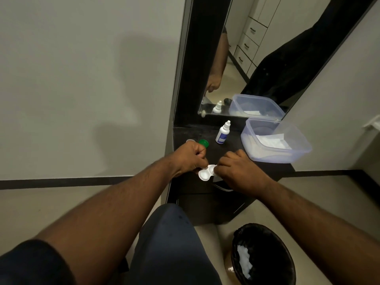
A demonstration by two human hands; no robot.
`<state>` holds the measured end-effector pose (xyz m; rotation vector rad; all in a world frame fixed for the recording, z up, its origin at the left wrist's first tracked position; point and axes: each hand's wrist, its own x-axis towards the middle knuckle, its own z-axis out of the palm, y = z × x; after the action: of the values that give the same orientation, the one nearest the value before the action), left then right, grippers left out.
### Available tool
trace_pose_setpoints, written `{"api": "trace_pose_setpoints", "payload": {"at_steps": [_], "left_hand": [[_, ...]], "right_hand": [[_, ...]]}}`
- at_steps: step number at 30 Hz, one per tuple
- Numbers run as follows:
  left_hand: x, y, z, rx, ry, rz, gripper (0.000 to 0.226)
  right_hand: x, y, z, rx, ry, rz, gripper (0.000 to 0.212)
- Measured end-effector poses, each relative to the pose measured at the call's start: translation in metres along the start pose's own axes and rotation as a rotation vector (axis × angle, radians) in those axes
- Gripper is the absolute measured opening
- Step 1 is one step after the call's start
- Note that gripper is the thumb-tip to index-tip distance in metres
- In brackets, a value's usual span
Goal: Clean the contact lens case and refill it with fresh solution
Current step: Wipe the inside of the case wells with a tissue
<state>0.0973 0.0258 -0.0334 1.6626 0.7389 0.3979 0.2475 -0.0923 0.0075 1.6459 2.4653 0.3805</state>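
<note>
Both hands curled over dark shelf [267,167]: left hand [190,159], right hand [239,171] pinch white lens case [205,174] ends.

plastic tub [296,155] holding tissues [272,141]; lined bin [265,254] below.
</note>
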Motion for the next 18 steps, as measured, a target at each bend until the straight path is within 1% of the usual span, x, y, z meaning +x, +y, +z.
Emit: {"api": "trace_pose_setpoints", "payload": {"at_steps": [3, 6, 8, 10, 15, 18], "left_hand": [[-0.001, -0.002, 0.002, 0.014, 0.030, 0.000, 0.044], [-0.003, -0.001, 0.003, 0.023, 0.058, 0.015, 0.041], [-0.005, -0.001, 0.003, 0.024, 0.076, 0.023, 0.039], [-0.007, -0.001, 0.003, 0.013, 0.090, 0.038, 0.039], [-0.010, -0.002, 0.005, 0.006, 0.074, 0.081, 0.040], [-0.009, -0.004, 0.005, 0.018, 0.066, 0.092, 0.042]], "right_hand": [[-0.004, -0.007, 0.012, 0.069, 0.104, 0.094, 0.026], [-0.005, -0.017, 0.025, 0.178, 0.221, 0.215, 0.017], [-0.003, -0.023, 0.030, 0.237, 0.259, 0.309, 0.011], [0.001, -0.027, 0.032, 0.331, 0.269, 0.397, 0.009], [0.011, -0.026, 0.021, 0.627, 0.230, 0.571, 0.011], [0.017, -0.023, 0.012, 0.751, 0.154, 0.665, 0.014]]}}
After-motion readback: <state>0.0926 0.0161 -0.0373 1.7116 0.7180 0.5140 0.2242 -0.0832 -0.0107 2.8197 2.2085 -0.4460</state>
